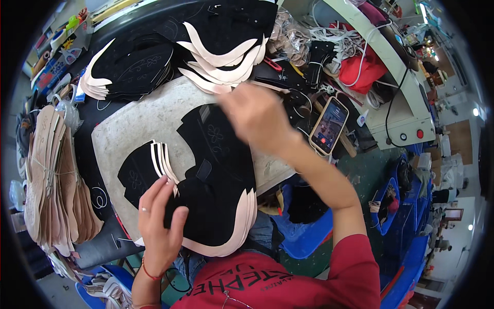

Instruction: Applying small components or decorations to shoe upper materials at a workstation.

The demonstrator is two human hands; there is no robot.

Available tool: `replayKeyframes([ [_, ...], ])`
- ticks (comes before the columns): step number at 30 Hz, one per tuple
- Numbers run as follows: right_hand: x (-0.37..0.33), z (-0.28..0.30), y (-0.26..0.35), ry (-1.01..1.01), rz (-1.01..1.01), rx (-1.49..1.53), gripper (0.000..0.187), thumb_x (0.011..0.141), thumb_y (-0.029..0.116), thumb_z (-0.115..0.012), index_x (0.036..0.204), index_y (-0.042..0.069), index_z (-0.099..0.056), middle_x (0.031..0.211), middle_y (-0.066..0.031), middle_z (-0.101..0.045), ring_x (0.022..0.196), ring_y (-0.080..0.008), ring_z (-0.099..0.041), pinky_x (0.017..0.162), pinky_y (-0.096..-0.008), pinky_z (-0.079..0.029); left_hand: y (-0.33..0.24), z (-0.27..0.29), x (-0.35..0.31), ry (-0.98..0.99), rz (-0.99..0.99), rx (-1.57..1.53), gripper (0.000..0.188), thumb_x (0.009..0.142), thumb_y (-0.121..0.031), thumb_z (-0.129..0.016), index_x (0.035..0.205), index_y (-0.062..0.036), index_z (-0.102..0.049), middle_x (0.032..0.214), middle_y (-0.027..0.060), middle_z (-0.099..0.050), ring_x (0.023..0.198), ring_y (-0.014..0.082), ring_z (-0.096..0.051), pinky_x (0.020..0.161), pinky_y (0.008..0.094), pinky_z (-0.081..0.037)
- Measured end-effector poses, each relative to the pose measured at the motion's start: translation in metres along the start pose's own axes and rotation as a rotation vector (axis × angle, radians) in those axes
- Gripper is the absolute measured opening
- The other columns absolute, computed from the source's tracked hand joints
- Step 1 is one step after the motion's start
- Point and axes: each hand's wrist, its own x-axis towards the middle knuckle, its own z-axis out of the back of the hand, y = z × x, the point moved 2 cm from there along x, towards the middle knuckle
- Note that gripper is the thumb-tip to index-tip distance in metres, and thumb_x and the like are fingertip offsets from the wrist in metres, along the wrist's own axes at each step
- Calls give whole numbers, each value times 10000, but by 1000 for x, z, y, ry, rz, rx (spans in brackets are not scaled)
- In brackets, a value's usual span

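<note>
My left hand [158, 221] has its fingers stretched out and thumb apart. Its fingertips rest at the lower end of several narrow cream strips [162, 157] that edge a layered set of black cut pieces [198, 206]. Broader cream edging [242, 221] curves along the near right side of this set. A black piece with faint flower outlines [211, 129] lies on the pale board. Above it, my right hand [260, 121] is curled closed and blurred, close to a stack of cream-edged black pieces [221, 56]; what its fingers hold, if anything, is hidden.
Beneath the pieces is a worn pale board [116, 131]. Another black stack [136, 67] sits at the far left, with tied beige pieces [51, 180] beside the board. On the right are a phone [329, 126], tangled cords, a red cloth [363, 69] and blue bins [303, 234].
</note>
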Motion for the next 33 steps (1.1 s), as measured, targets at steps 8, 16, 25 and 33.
replayKeyframes([
  [8,-24,36,105,54,-138,739,327,769,130,-652,1047,-17,-561,840,-92,-550,767,-242,-552,674,-328,-431,13,-17,-2,143,491,-799,213,943,-161,-553,853,26,-601,708,31,-614,659,61,-550,610,204,-449],
  [16,-38,55,68,90,-640,634,362,747,184,-733,1041,24,-595,1019,-153,-578,949,-289,-575,845,-386,-445,28,-4,-26,64,563,-601,169,920,-130,-572,855,23,-600,695,33,-617,635,67,-552,587,196,-429],
  [25,-225,65,-97,-637,-1786,800,580,925,498,-488,1057,-64,-543,856,-57,-609,649,-103,-538,571,-215,-418,13,-7,16,-252,81,-6,485,776,-13,-679,1227,-6,-501,1230,162,-466,934,222,-543,744,299,-464],
  [33,-239,17,-118,-698,-1534,515,365,990,254,-419,998,-75,-577,962,-114,-623,895,-175,-580,800,-312,-451,-28,-43,22,-90,-101,-157,382,736,32,-682,1098,-23,-574,1204,164,-489,957,233,-560,784,304,-484],
])
